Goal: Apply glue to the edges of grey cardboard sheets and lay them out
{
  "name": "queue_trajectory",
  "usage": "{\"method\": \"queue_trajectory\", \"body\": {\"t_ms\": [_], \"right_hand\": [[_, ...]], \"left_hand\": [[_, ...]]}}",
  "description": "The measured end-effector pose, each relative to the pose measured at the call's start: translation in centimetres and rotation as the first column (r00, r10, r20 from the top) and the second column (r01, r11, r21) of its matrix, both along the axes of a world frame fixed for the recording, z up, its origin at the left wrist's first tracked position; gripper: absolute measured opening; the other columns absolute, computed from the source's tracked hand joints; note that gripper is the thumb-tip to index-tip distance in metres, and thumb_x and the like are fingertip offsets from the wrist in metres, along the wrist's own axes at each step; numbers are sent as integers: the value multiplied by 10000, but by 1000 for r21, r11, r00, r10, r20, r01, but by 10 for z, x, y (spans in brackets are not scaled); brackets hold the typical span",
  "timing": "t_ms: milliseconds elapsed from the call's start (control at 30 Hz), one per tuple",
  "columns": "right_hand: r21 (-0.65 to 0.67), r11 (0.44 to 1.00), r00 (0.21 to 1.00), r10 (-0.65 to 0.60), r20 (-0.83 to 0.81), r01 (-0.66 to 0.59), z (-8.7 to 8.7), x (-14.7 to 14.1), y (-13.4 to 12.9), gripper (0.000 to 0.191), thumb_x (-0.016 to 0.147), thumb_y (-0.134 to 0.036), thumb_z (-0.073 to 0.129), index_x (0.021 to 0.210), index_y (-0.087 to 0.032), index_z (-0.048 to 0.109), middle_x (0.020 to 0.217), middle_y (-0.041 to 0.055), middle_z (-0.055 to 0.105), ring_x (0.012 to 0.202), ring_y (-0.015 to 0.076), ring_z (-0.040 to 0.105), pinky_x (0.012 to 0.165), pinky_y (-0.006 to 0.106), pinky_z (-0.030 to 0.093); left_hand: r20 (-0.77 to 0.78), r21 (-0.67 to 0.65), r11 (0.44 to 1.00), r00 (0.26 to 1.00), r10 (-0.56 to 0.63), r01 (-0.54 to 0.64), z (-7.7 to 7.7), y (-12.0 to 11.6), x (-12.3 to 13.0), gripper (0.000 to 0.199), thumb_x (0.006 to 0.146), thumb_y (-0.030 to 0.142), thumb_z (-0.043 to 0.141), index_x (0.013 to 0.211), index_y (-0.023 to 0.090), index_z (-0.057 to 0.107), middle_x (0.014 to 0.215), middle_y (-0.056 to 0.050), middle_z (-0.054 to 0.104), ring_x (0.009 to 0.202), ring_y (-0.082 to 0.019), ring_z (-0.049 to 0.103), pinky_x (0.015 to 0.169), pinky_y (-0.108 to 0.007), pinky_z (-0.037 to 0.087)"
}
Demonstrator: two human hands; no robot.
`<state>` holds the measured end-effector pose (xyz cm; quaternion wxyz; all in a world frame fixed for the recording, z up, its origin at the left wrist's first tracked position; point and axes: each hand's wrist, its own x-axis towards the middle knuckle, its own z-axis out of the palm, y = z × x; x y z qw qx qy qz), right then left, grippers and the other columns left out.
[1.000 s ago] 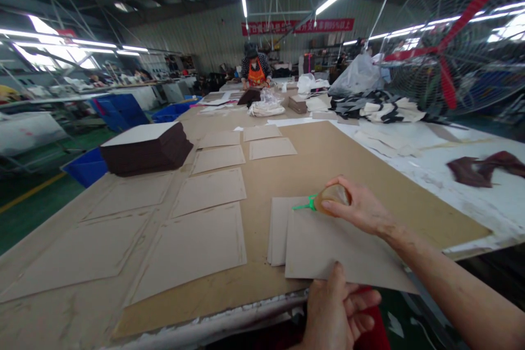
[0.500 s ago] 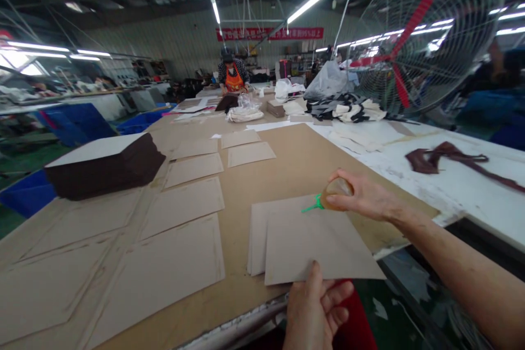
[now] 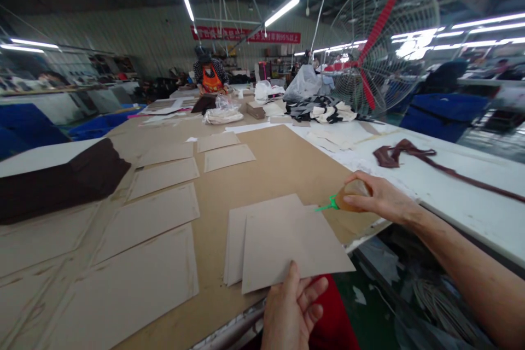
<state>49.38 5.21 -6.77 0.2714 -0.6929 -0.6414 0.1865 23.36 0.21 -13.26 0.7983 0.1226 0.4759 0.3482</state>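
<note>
A greyish-beige cardboard sheet [image 3: 287, 251] lies at the front of the table, slightly turned on a small stack of similar sheets [image 3: 235, 240]. My left hand [image 3: 289, 306] grips its near edge, thumb on top and the other fingers curled below. In my right hand [image 3: 371, 194] is a squeeze glue bottle [image 3: 351, 197] with amber contents, held tilted with its green nozzle [image 3: 328, 205] pointing left. The nozzle tip is at the sheet's far right corner; whether it touches cannot be made out.
Several cardboard sheets [image 3: 151, 221] with glue-like marks along their edges lie in rows at left. Beyond them rests a dark brown stack [image 3: 69, 180]. A brown fabric strip [image 3: 410, 153] lies on the white table at right, near a large fan [image 3: 361, 60]. A person in an orange apron [image 3: 211, 77] stands far back.
The view has turned to the right. My right hand has carried the glue bottle rightward along the sheet's far edge to its corner. My left hand keeps its grip on the sheet.
</note>
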Motion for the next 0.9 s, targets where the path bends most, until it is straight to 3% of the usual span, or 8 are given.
{"method": "queue_trajectory", "body": {"t_ms": [233,433,667,767,900], "right_hand": [[-34,999,998,29,-55,-31,4,4,-17,394,790,-510,641,1026,-213,532,737,-2,625,646,192,573,537,277,407],[-67,995,997,76,6,-76,15,-2,-67,362,817,-511,633,1025,-234,530,797,-6,610,685,189,565,579,291,428],[-93,989,993,111,-44,-114,10,-3,-119,364,851,-484,625,1112,-262,503,920,8,610,767,194,579,644,295,461],[-77,992,994,96,-56,-100,9,-5,-120,354,852,-471,629,1114,-266,507,921,3,611,765,189,579,644,288,462],[-29,996,995,87,-50,-89,7,-5,-97,364,830,-484,640,1080,-248,521,833,-7,605,682,178,559,571,273,432]], "left_hand": [[-11,12,1000,1000,5,-4,4,0,-1,280,914,295,528,1112,100,563,1053,-152,708,788,-174,712,441,-163,465],[-22,26,1000,1000,0,0,6,-1,-1,242,900,265,549,1087,118,592,1065,-142,708,836,-198,710,448,-169,472],[-31,34,999,1000,-4,5,5,-1,-1,239,905,252,541,1079,96,592,1067,-152,705,835,-195,709,459,-178,488],[-29,40,999,999,-15,16,2,0,-2,249,901,252,551,1090,95,591,1076,-153,701,855,-201,707,468,-179,494],[-63,36,999,998,-21,23,3,0,-1,249,897,251,554,1100,111,592,1083,-144,701,842,-197,708,453,-176,487]]}}
